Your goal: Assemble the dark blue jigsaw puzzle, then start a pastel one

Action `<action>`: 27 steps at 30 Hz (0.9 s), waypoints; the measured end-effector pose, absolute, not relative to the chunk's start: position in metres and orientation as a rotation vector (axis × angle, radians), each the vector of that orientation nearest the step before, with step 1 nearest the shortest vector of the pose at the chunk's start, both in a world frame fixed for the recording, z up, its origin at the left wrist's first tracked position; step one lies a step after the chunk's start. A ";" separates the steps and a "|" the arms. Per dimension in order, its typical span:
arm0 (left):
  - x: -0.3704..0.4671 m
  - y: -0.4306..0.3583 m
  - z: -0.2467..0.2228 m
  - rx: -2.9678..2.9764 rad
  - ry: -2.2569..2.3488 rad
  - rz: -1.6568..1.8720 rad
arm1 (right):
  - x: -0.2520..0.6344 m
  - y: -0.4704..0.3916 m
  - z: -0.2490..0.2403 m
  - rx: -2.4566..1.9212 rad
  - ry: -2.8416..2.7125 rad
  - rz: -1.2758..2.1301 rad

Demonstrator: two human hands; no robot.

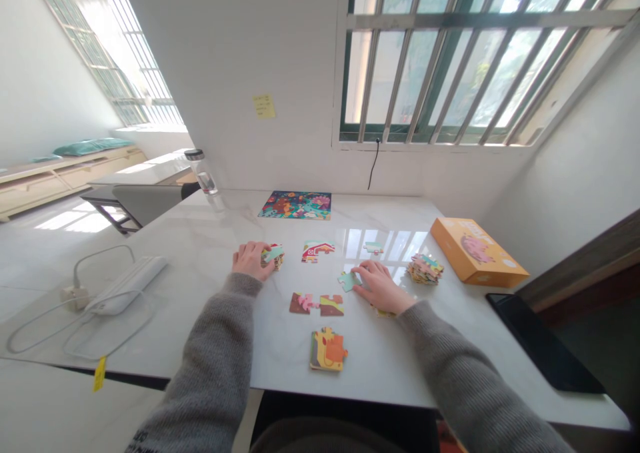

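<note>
My left hand is closed around the side of a small stack of puzzle pieces. The fingers of my right hand are on a light green puzzle piece lying on the white table. A red barn piece lies between and beyond my hands. Closer to me are a brown piece with a pink figure and a brown and yellow-green piece, touching. An orange and yellow pile sits near the front edge. Another piece is partly hidden under my right hand.
A light piece and a stack of pieces lie at the right, near an orange box and a black tablet. A colourful picture and bottle stand farther back. A power strip with cables is left.
</note>
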State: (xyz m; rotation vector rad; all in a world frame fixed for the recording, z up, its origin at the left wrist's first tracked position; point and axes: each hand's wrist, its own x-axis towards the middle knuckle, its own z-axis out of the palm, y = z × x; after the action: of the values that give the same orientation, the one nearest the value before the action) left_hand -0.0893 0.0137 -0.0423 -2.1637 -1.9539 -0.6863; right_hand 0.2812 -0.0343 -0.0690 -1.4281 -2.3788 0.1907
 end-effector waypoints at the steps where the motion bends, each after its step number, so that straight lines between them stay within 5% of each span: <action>1: -0.089 0.014 -0.043 -2.164 -1.953 -0.714 | 0.281 -0.034 -0.069 -1.431 -2.378 0.192; 11: -0.031 -0.001 -0.045 -2.551 -1.438 -1.144 | 0.261 -0.039 -0.051 -1.249 -2.091 0.373; 20: 0.011 -0.026 -0.045 -2.846 -1.159 -1.206 | 0.236 -0.047 -0.045 -1.120 -1.827 0.802; 27: 0.018 -0.030 -0.059 -2.823 -1.101 -1.060 | 0.237 -0.044 -0.048 -1.103 -1.750 0.731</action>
State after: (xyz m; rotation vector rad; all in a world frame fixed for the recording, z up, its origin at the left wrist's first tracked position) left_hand 0.0178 -0.0298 -0.0593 -2.8230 -1.1008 -1.0597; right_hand 0.2370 -0.0444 -0.0482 -1.1035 -1.7497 0.7311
